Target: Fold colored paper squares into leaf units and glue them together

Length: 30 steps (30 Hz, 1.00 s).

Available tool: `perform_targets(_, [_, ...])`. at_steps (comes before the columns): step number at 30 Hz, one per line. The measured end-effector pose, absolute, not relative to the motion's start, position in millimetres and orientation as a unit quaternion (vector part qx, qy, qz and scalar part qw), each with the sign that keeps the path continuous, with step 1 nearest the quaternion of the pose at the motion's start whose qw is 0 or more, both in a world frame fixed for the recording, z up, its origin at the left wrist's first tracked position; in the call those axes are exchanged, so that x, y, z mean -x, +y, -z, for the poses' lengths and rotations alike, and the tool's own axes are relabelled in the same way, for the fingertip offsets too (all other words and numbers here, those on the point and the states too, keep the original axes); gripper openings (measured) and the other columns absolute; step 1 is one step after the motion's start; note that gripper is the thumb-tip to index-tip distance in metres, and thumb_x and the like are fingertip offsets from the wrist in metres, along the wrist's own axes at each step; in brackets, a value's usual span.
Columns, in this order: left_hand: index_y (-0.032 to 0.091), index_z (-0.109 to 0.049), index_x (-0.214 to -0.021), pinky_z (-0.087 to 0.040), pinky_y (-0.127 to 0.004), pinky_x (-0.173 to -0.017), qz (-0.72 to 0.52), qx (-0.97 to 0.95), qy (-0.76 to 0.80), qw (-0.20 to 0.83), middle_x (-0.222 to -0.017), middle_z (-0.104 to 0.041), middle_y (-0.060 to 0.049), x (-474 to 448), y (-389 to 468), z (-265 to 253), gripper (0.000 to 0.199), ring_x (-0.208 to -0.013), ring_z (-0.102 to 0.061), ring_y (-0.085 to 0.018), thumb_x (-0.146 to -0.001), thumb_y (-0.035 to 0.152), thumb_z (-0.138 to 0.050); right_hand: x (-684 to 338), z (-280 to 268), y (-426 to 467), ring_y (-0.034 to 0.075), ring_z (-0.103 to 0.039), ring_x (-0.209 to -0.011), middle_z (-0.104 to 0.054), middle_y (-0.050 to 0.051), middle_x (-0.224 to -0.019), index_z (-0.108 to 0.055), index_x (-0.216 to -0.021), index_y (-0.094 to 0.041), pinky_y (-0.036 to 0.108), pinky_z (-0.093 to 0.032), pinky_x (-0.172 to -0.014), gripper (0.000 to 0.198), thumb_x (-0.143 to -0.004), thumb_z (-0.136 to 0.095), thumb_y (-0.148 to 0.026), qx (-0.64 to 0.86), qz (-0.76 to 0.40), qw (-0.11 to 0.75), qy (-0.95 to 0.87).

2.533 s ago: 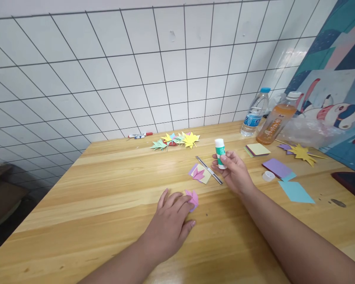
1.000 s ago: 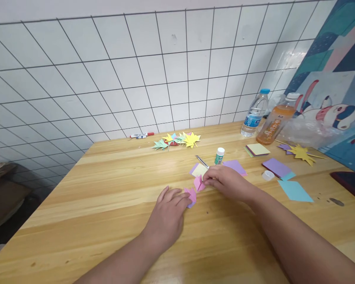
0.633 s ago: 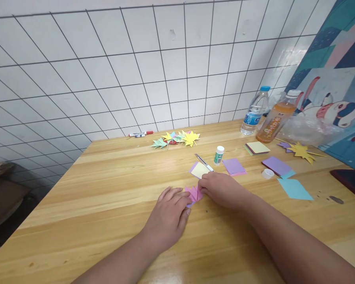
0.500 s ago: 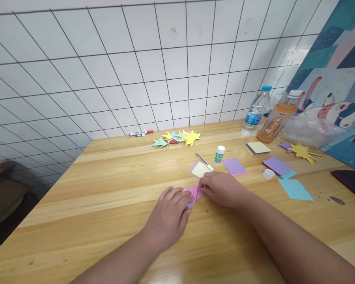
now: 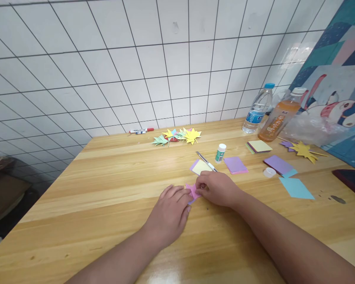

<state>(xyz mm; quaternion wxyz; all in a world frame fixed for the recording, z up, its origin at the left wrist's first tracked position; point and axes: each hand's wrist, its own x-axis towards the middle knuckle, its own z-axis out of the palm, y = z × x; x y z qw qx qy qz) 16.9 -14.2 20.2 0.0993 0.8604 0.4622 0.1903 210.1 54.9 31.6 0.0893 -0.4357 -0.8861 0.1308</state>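
Note:
A small piece of folded pink paper [image 5: 192, 189] lies on the wooden table [image 5: 106, 221], with a bit of purple paper showing at its lower edge. My left hand [image 5: 173, 209] lies flat, fingers stretched, its fingertips touching the left side of the pink paper. From the right, my right hand [image 5: 217, 188] pinches the paper's right part between curled fingers. Just beyond that hand are a cream sheet [image 5: 200, 167] on purple paper and a craft knife [image 5: 206, 161]. A white-capped glue stick [image 5: 220, 153] stands upright near a purple paper stack [image 5: 235, 164].
Folded paper leaves [image 5: 180, 136] and markers [image 5: 141, 131] lie by the tiled wall. At the right stand a water bottle [image 5: 258, 110] and an orange drink bottle [image 5: 279, 118]. Nearby are a white cap [image 5: 269, 172], a blue sheet [image 5: 296, 188] and a yellow paper leaf [image 5: 304, 151].
My right hand has shifted slightly left over the pink paper, covering more of its right side. My left hand stays in place. The view has tilted a little.

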Motion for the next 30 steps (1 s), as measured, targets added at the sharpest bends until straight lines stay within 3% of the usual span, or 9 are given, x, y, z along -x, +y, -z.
perform_targets(10, [0.023, -0.059, -0.104, -0.032, -0.047, -0.103, -0.201, -0.863, 0.454, 0.09, -0.117, -0.061, -0.004, -16.1, -13.5, -16.4, 0.025, -0.112, -0.049, -0.022, -0.084, 0.017, -0.045, -218.6, -37.0, 59.3, 0.014, -0.054, -0.082, -0.059, 0.003, -0.086, -0.06, -0.081, -0.018, 0.023, -0.035, -0.067, 0.008, -0.084, -0.053, -0.02, 0.372, -0.165, 0.052, -0.912])
perform_targets(30, [0.024, -0.052, -0.118, -0.042, -0.043, -0.095, -0.186, -0.878, 0.426, 0.115, -0.115, -0.058, -0.006, -16.5, -12.2, -16.2, 0.038, -0.108, -0.05, -0.022, -0.083, 0.01, -0.042, -212.2, -38.2, 59.8, 0.013, -0.052, -0.076, -0.057, 0.002, -0.084, -0.059, -0.079, -0.018, 0.022, -0.031, -0.06, 0.012, -0.085, -0.049, -0.017, 0.36, -0.12, 0.035, -0.924])
